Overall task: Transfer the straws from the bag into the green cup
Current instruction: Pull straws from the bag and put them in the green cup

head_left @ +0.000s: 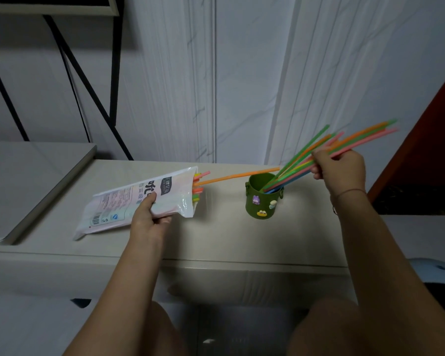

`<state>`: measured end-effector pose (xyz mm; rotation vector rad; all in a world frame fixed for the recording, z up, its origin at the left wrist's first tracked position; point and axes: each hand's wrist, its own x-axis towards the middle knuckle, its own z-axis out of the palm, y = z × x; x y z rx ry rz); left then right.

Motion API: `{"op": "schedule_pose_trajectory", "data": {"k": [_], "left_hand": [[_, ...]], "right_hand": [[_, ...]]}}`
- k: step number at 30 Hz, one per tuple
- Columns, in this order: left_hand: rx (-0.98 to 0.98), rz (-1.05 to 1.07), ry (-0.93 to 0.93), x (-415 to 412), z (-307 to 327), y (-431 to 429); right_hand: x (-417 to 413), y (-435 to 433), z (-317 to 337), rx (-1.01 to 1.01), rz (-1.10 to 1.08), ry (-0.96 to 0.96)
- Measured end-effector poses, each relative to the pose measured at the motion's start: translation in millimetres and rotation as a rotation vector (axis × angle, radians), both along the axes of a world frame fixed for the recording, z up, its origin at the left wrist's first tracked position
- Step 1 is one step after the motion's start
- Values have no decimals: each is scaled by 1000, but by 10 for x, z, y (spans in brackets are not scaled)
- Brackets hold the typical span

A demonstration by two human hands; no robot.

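While the right hand (341,170) pinches the straw bundle (296,165) near mid-length, fingers curled tight round it, the lower tips sit inside the green cup (263,201) and the tops fan toward 2 o'clock.

Step in hand, as judged: seating this bundle.
- Bring it nearer upright before loosening the fingers. The lean could lever a small cup over toward 2 o'clock.
- Release gradually so the tips slide to the bottom.
- Mind 1 orange straw (238,176) reaching from the bag mouth to the cup rim at 10 o'clock.

The left hand (147,219) grips the bag (118,201), thumb on top, fingers curled under its near edge. The bag lies on the beige counter (216,235) at 9 o'clock of the cup, with more straw ends showing at its mouth.

Materials: straws are thin, smooth, neon tubes. The bag is glossy, crinkled, printed film. The cup is matte, cylindrical, with 3 small charms on its front.
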<state>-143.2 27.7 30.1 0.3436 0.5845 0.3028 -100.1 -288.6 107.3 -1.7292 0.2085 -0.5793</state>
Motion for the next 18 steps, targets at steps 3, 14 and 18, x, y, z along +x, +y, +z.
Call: {"op": "schedule_pose_trajectory", "data": {"k": [3,14,18], "left_hand": [[13,-18,18,15,-44,-4],[5,-25,4,72,-81,-15],[5,-23,16,73,-81,-24]], "right_hand": [[19,50,-50,-18,16,12],[41,84,-61,-54,2,-25],[57,97,-73,-19,33,-29]]}}
